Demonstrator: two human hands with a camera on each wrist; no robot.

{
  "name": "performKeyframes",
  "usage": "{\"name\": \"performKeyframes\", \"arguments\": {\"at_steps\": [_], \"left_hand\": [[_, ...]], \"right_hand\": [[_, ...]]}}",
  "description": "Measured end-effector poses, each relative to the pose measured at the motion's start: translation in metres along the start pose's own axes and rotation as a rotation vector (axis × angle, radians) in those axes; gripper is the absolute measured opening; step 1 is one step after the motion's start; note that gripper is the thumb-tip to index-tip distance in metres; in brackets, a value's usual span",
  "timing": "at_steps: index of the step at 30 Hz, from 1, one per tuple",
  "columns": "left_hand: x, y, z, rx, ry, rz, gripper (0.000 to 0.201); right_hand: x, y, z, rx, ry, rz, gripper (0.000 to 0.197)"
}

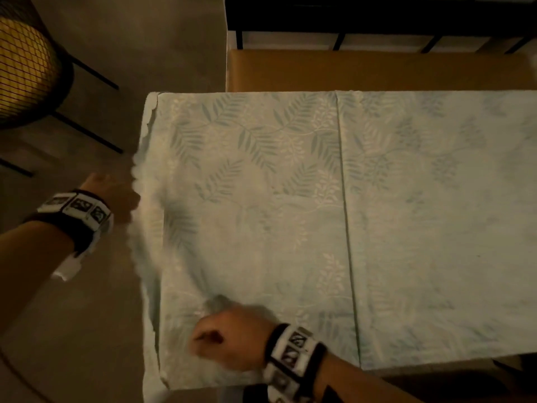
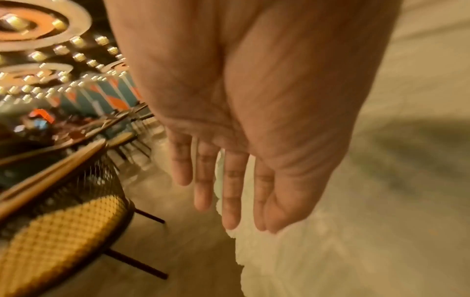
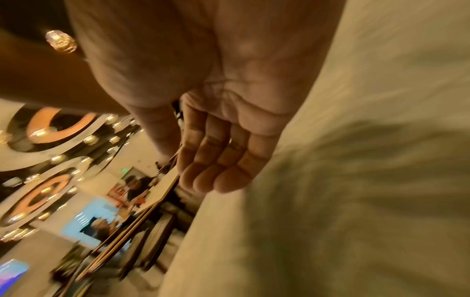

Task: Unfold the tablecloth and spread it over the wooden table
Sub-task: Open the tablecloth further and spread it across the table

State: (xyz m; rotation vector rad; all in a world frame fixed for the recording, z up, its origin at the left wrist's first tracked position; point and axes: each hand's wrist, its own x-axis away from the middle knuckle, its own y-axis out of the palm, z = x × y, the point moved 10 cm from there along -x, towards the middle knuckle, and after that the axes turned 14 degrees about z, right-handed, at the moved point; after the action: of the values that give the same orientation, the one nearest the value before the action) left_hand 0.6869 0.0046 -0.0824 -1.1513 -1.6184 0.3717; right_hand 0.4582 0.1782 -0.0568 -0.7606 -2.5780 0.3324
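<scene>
Bare forearms — black wristbands (image 1: 84, 225), white marker tiles (image 1: 290, 353).

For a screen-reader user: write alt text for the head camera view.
Seen from above, a pale leaf-patterned tablecloth covers the table, a straight crease running across it. The left hand is at its scalloped left edge and the right hand is over the near part, both blurred. A mesh chair with a yellow seat stands on the floor at upper left.
</scene>
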Motion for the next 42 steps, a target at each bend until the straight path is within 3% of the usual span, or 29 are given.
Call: {"name": "performKeyframes", "arguments": {"at_steps": [4,6,8,10,13,18,22,28,34,38,42], "left_hand": [[0.02,0.005,0.048,0.47,-0.213,0.036,0.044],[0.04,0.001,0.068,0.641,-0.331,0.119,0.039],[0.072,0.0,0.084,0.807,-0.478,0.179,0.035],[0.111,0.001,0.108,0.914,-0.567,0.194,0.036],[0.17,0.021,0.146,0.987,-0.721,0.148,0.045],[0.244,0.082,0.192,1.102,-1.013,0.038,0.044],[0.265,0.094,0.194,1.104,-1.159,0.12,0.03],[0.276,0.092,0.198,1.073,-1.187,0.233,0.02],[0.277,0.101,0.194,1.039,-1.075,0.131,0.022],[0.234,0.077,0.144,1.066,-1.03,0.189,0.032],[0.126,0.013,0.065,1.077,-0.842,0.332,0.029]], "right_hand": [[0.065,-0.1,0.072,-0.114,0.165,0.415,0.012],[0.114,-0.163,0.115,-0.05,0.274,0.665,0.013],[0.171,-0.216,0.152,0.128,0.396,0.816,0.013],[0.219,-0.242,0.182,0.329,0.51,0.796,0.012],[0.259,-0.239,0.211,0.407,0.554,0.631,0.034],[0.274,-0.228,0.22,0.549,0.332,0.638,0.052],[0.268,-0.228,0.222,0.593,0.247,0.681,0.031],[0.275,-0.228,0.227,0.599,0.282,0.623,0.021],[0.272,-0.235,0.224,0.589,0.402,0.515,0.033],[0.223,-0.3,0.198,0.476,0.49,0.674,0.018],[0.118,-0.386,0.147,0.534,0.357,0.881,0.007]]}}
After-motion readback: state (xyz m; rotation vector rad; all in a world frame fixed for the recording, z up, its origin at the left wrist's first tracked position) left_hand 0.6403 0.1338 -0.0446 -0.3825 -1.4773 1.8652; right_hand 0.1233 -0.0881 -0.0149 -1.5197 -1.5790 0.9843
